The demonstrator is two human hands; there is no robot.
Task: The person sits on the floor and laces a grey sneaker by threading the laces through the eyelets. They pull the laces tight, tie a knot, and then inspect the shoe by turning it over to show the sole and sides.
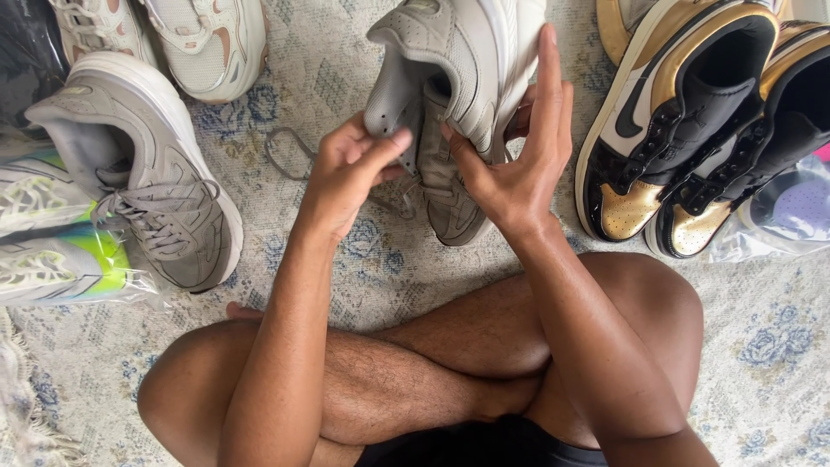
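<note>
Grey sneaker [458, 78] is lifted off the rug [761, 346], toe pointing down toward my crossed legs, opening turned to me, prob. so I can get at the tongue. Left hand [350, 173] grip is narrow, pinching the tongue/collar edge; right hand [519, 164] cups the sole side w/ fingers spread. Its mate [147, 173] lies near the rug's left edge, black-gold pair [692, 130] to the right
</note>
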